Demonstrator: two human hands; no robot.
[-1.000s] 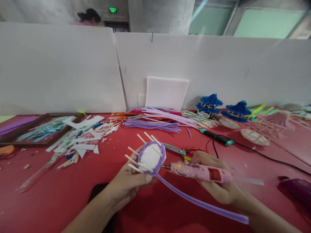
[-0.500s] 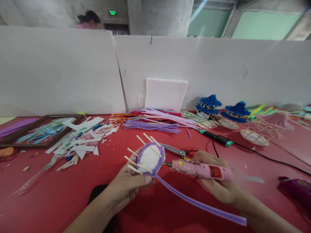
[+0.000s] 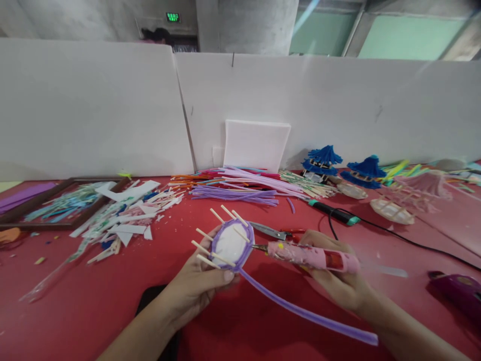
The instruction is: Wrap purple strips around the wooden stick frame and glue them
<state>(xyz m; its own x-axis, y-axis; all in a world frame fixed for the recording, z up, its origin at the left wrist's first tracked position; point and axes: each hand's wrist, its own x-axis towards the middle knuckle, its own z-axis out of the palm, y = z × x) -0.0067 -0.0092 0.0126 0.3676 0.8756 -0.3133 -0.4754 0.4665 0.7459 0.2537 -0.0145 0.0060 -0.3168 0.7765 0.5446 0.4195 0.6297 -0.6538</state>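
Observation:
My left hand (image 3: 205,286) holds a small white oval piece (image 3: 230,244) by its lower edge. Several short pale sticks stand out around it, and a purple fuzzy stem lines its rim. The stem's loose end (image 3: 308,316) trails to the lower right. My right hand (image 3: 338,281) is wrapped round a pink glue gun (image 3: 304,254), with a clear glue stick out of its back. The gun's metal nozzle meets or nearly meets the right rim of the oval piece. Pliers or scissors with red handles (image 3: 274,231) lie just behind the nozzle.
Purple and pink stems (image 3: 236,194) lie at the back centre. White scraps (image 3: 131,230) and a brown frame (image 3: 73,224) are on the left. Blue-roofed models (image 3: 323,163), a black-green tool (image 3: 334,212) with a cable and a purple tool (image 3: 456,293) are on the right. A dark phone-like object (image 3: 150,296) lies under my left forearm.
The glue gun has shifted slightly up along the right rim of the oval piece. My left hand has barely moved. Behind the partition, a person's head has moved right and lower.

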